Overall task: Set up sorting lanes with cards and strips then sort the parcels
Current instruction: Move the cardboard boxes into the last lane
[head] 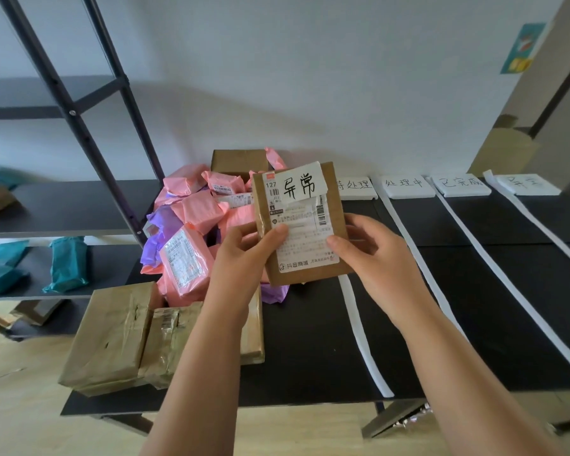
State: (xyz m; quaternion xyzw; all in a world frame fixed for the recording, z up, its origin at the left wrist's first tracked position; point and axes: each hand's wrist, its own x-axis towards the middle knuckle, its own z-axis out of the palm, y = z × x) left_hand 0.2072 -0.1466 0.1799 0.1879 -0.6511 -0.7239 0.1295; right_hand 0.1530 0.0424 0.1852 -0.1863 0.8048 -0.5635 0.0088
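Your left hand [244,255] and right hand [375,255] both hold the flat brown cardboard parcel [305,222], one at each lower side edge. The left thumb lies across the lower left of its white shipping label. The right thumb presses the label's right edge. The other fingers of both hands pass behind the parcel, out of sight. The parcel stands upright between your hands, face toward you, lifted clear of the black counter [310,340]. A white handwritten paper slip [298,185] is stuck across its upper part.

Behind and left of the parcel sits a heap of pink and purple plastic mailer bags [195,209]. Brown taped cardboard boxes [112,334] occupy the counter's near-left corner, beside your left forearm.

To the right of the parcel, four long white paper strips [507,284] run front to back across the counter. Four white handwritten cards [461,185] lie along its far edge; the parcel partly hides the leftmost. Teal plastic bags [66,264] lie on the black shelf [63,209] at far left.
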